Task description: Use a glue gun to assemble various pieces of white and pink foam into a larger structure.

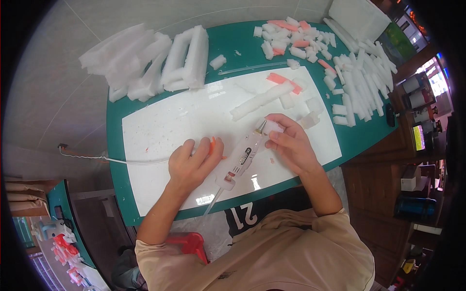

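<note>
My left hand [196, 160] is closed round the handle of a white hot glue gun [241, 156]. Its orange trigger [212, 145] shows by my fingers, and a clear glue stick [212, 203] juts from the rear end. The metal nozzle points up and right, against or very near a small white foam block [274, 127]. That block is pinched between the thumb and fingers of my right hand [293, 143]. Beyond my hands, a long white foam strip [259, 102] lies on the white board [160, 126], touching a pink foam piece [279, 80].
A green table [116, 184] carries the board. Foam frames [184, 58] stand at the far left, small foam chunks [296, 39] at the back, foam strips [364, 82] at the right. A white cord [131, 162] runs left to the wall. Below sits a red stool [191, 242].
</note>
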Demonstrator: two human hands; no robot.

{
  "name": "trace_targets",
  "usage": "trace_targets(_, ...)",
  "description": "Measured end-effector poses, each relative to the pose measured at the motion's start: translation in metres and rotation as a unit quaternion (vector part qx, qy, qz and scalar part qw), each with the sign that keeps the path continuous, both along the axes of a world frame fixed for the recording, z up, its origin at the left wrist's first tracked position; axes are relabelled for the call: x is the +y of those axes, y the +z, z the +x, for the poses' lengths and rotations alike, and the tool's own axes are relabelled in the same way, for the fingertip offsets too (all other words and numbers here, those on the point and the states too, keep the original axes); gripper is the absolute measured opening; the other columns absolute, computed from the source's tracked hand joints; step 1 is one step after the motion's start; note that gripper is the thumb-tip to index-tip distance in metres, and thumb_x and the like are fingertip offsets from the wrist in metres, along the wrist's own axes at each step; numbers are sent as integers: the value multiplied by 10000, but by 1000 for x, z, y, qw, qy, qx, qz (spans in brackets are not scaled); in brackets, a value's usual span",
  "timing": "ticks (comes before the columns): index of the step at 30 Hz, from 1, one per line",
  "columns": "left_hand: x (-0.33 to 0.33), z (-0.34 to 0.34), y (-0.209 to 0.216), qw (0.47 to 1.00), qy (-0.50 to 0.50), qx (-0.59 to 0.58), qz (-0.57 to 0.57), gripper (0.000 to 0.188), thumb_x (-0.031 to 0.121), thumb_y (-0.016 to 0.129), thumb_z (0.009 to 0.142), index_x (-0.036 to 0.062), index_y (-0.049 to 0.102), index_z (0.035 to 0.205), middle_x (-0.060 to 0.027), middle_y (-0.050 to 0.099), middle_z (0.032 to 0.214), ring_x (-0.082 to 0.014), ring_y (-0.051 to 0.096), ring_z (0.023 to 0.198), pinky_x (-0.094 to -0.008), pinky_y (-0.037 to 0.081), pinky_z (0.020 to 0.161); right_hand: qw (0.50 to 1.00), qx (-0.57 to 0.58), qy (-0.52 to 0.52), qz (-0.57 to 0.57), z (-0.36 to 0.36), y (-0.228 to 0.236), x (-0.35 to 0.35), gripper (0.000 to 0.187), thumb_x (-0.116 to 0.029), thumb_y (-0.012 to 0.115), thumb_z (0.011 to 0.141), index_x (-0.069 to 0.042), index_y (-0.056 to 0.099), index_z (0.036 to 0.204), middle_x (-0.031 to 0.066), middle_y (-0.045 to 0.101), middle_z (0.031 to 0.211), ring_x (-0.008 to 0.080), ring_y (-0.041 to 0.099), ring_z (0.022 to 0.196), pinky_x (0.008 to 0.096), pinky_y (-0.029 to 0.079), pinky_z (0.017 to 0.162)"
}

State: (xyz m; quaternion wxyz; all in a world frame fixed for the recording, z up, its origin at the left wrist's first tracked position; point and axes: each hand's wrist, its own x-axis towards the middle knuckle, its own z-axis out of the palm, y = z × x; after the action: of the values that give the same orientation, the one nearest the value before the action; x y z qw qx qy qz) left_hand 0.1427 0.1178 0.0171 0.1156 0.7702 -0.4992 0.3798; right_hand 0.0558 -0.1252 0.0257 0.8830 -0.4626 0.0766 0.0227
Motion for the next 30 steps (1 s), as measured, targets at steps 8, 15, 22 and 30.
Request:
trace_targets(8, -1, -1, -1, 1000, 2, 7, -6, 239, 223, 735, 746, 132, 677, 959, 0, 577, 855, -130, 448, 618, -212, 312, 428, 1000, 1, 0, 3, 2, -1, -1, 367, -11, 608, 865, 2, 531, 1223, 68, 578, 1151, 119, 543, 993, 255, 454, 789)
trace_targets(15, -1, -2, -1, 1000, 6, 6, -8, 243, 229, 736, 743, 133, 677, 958, 1, 578, 850, -127, 439, 607, -212, 307, 424, 1000, 8, -7, 6, 2, 1, 1, 360, -22, 614, 872, 2, 532, 1221, 64, 586, 1132, 116, 547, 980, 254, 451, 788)
trace_targets(22, -2, -2, 0, 1000, 10, 3, -6, 220, 234, 730, 766, 134, 673, 954, 7, 575, 845, -130, 434, 606, -217, 302, 422, 1000, 9, -14, 8, 3, 0, 1, 356, -13, 609, 873, 2, 532, 1221, 62, 590, 1127, 114, 552, 974, 252, 452, 781)
trace_targets(30, -1, -4, 3, 1000, 15, 8, -6, 240, 209, 734, 738, 124, 672, 953, 1, 575, 845, -135, 432, 599, -220, 307, 421, 999, 12, -34, -19, 0, 1, 2, 366, -20, 608, 874, 5, 522, 1228, 74, 586, 1137, 114, 556, 964, 251, 456, 781)
